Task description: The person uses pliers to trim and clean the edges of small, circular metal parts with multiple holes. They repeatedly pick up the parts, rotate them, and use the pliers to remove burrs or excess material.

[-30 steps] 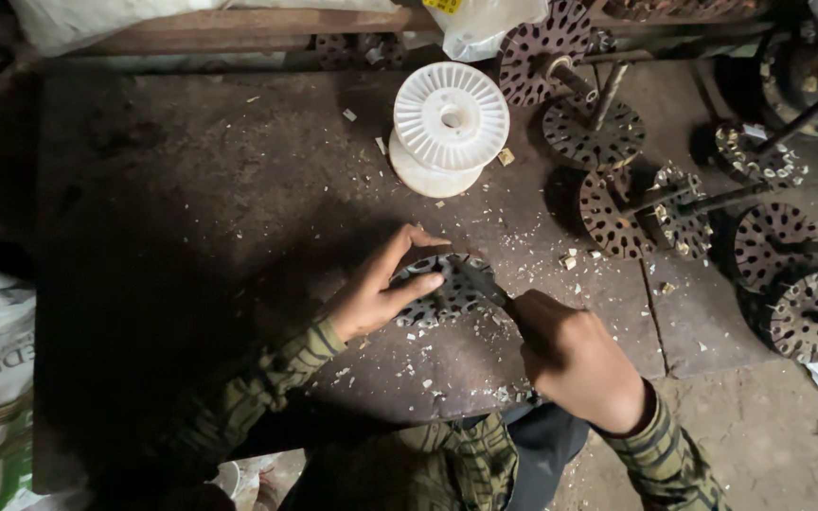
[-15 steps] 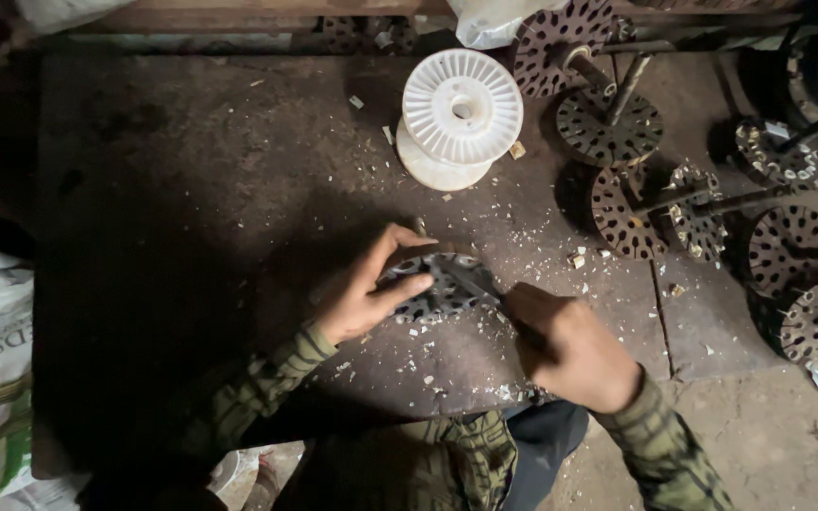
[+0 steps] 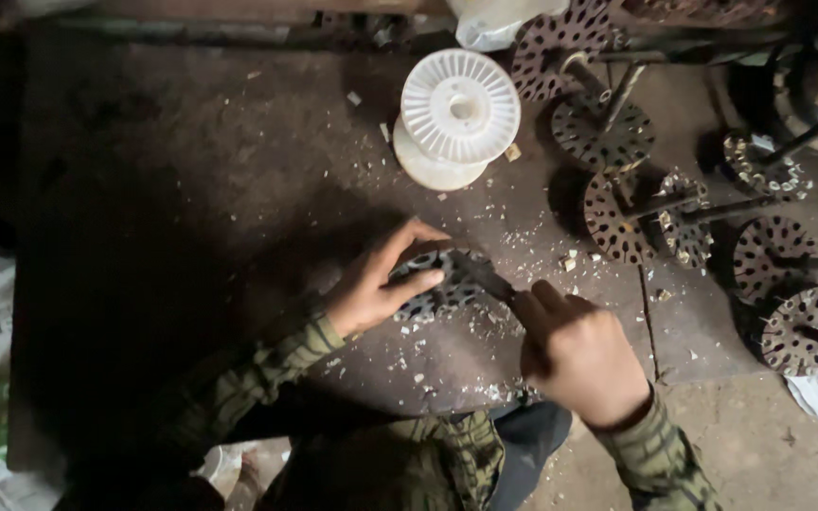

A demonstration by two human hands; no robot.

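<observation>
Left hand (image 3: 371,289) grip pinches the slotted disc (image 3: 442,284) flat on the counter (image 3: 191,218), steadying it. Right hand (image 3: 584,355) grip is clenched on a thin tool (image 3: 489,281), probably a blade, its tip at the disc. Chips (image 3: 485,326) surround it; white spool (image 3: 452,118) beyond.

Slotted disc (image 3: 442,284) looks dull dark metal, spool (image 3: 456,118) glossy white ribbed plastic, surface (image 3: 191,208) rough, matt, chip-littered.

Camouflage-patterned green sleeves (image 3: 267,378), dark trousers (image 3: 523,445)
</observation>
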